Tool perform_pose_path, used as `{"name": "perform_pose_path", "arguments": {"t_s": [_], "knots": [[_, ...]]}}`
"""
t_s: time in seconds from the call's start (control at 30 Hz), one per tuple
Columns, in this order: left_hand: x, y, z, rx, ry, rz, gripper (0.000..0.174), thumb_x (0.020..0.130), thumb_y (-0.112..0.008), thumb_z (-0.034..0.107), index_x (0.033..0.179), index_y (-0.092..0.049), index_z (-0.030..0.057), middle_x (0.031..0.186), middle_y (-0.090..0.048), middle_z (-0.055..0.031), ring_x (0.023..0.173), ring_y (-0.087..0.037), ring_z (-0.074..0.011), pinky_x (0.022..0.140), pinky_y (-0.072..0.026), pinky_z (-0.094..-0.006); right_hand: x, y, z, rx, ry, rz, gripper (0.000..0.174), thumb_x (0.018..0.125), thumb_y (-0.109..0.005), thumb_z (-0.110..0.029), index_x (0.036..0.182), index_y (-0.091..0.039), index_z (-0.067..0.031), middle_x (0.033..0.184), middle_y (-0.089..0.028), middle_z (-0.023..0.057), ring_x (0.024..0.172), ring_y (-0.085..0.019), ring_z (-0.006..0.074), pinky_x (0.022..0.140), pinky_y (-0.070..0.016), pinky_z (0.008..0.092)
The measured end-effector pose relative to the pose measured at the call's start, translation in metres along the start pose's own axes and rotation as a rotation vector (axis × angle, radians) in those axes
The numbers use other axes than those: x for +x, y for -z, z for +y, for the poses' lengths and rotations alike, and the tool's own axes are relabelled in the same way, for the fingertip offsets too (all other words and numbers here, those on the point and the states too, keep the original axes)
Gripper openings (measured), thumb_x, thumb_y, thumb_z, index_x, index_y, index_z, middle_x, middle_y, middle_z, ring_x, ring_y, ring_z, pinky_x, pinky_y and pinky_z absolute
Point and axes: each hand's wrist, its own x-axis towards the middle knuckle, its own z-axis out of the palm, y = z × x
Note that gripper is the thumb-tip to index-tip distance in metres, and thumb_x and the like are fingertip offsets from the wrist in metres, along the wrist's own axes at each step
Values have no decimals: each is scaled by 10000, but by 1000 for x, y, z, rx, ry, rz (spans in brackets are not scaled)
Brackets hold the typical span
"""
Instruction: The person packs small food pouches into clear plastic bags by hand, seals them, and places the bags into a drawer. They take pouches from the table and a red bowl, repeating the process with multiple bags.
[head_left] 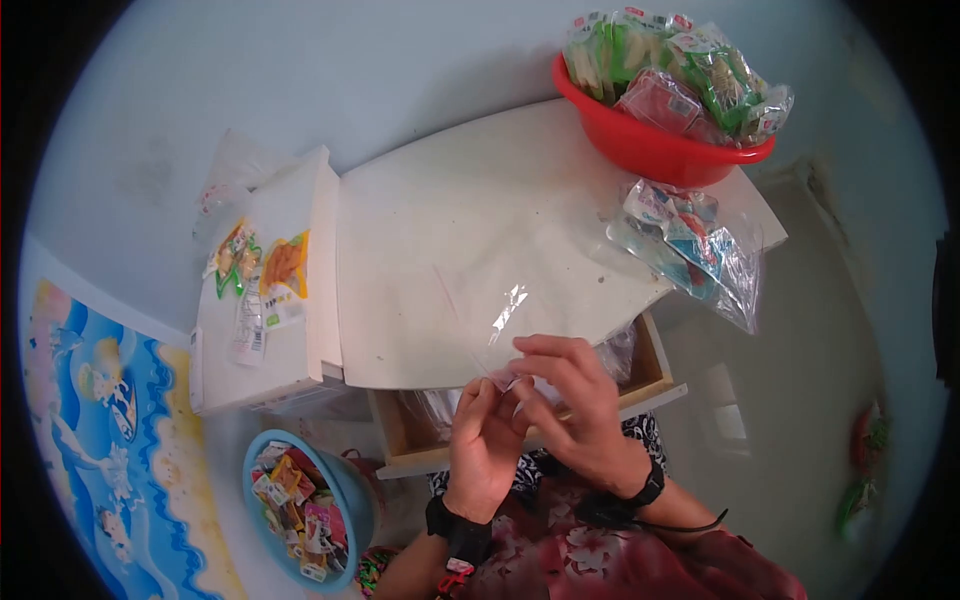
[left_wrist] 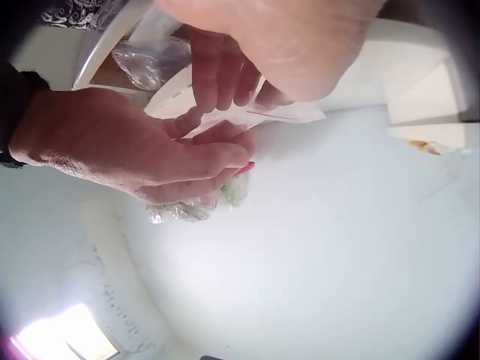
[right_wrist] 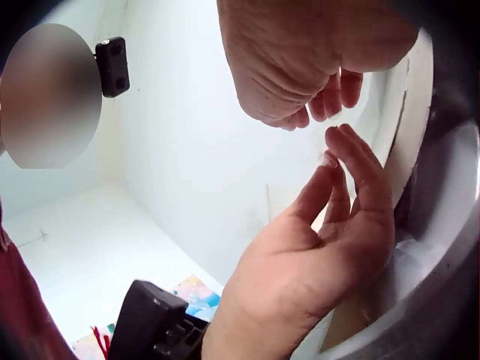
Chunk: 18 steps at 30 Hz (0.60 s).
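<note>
In front of the body, close over the table's front edge, both hands meet at a thin clear plastic bag (head_left: 508, 312). It catches glare and shows a faint pink line along one side; in the left wrist view the bag (left_wrist: 296, 114) looks whitish. My left hand (head_left: 482, 440) pinches its near end between thumb and fingertips. Opposite, my right hand (head_left: 580, 410) has its thumb and fingers bent at the same end, index finger raised. In the right wrist view, the left hand (right_wrist: 315, 247) turns its palm up, its fingertips just below the right hand (right_wrist: 315, 60).
The white table (head_left: 430, 220) has an open drawer (head_left: 655, 370) holding clear plastic. A red basin (head_left: 650, 150) of packets stands back right, beside a bag of blue-white packs (head_left: 695, 240). Snack packs (head_left: 285, 265) lie on the left cabinet; a blue tub (head_left: 350, 490) of packets stands below.
</note>
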Motion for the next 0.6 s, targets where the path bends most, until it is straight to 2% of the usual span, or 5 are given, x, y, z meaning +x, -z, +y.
{"name": "perform_pose_path", "arguments": {"t_s": [0.13, 0.27, 0.4, 0.53, 0.6], "knots": [[-5, -1, -11, 150, 34, 26, 177, 1091, -550, 168, 1201, -618, 46, 1243, -662, -65, 1202, -638, -197, 1025, -545, -397, -8, -8, 3, -121, -89, -67, 291, 838, -792, -149, 1095, -696, -53, 1176, -673, 131, 981, -635, 341, 820, -535, 422], [-14, 11, -22, 491, -119, -1, 210, 1087, -557, 112, 1245, -639, 0, 1180, -698, -69, 1037, -678, -139, 926, -577, -320, -2, -8, 5, -197, -63, -75, 251, 813, -797, -138, 1041, -714, -73, 1074, -688, 79, 916, -633, 310, 769, -537, 401], [-15, 6, -7, 847, -180, -55, 256, 1062, -586, 76, 1293, -633, -24, 1169, -709, -92, 1037, -694, -150, 882, -593, -299, -7, -14, 17, -251, 51, -67, 268, 713, -787, -85, 975, -731, -101, 970, -691, 33, 853, -637, 270, 695, -540, 373], [-19, -7, 24, 733, -132, 36, 274, 1043, -609, 72, 1296, -635, -30, 1161, -709, -108, 1049, -709, -196, 850, -619, -328, -9, -10, 20, -298, 169, -12, 337, 615, -768, -66, 947, -733, -113, 929, -683, 23, 819, -638, 248, 653, -537, 353], [-20, -1, 32, 708, -117, 74, 273, 1038, -617, 76, 1289, -640, -29, 1160, -707, -116, 1049, -713, -213, 831, -631, -342, -14, -7, 20, -291, 193, -37, 343, 623, -765, -72, 963, -744, -120, 939, -691, 16, 821, -642, 236, 673, -535, 360]]}}
